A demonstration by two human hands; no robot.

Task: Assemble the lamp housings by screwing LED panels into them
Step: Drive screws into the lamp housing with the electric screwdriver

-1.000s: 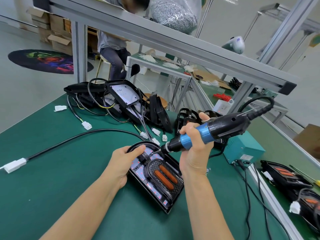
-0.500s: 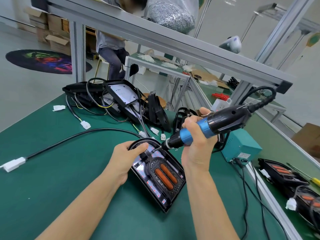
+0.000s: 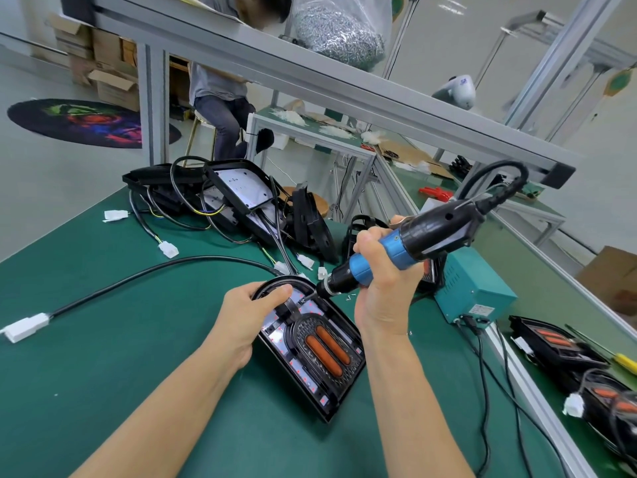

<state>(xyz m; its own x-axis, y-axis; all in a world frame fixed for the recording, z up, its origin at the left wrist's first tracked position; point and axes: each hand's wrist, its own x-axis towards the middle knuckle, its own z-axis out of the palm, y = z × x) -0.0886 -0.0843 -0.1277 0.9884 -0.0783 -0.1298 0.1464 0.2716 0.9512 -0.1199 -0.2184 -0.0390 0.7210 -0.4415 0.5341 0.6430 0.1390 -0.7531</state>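
Note:
A black lamp housing (image 3: 339,391) lies flat on the green table (image 3: 103,339), with an LED panel (image 3: 275,331) and two orange strips inside it. My left hand (image 3: 246,315) holds the housing's rounded far end, thumb pressing on its inner clip. My right hand (image 3: 382,288) grips a blue and black electric screwdriver (image 3: 406,248). The driver is tilted, and its tip touches the panel near the housing's top right corner. A few loose screws (image 3: 350,297) lie beside the tip.
A pile of black housings and cables (image 3: 224,201) sits at the table's far side. A teal power box (image 3: 474,291) stands right of my hands. More assembled housings (image 3: 555,346) lie at the right edge. A black cable with a white plug (image 3: 26,326) crosses the left.
The screwdriver tip has come down onto the panel's top right corner. My left hand has kept its hold on the housing's far end.

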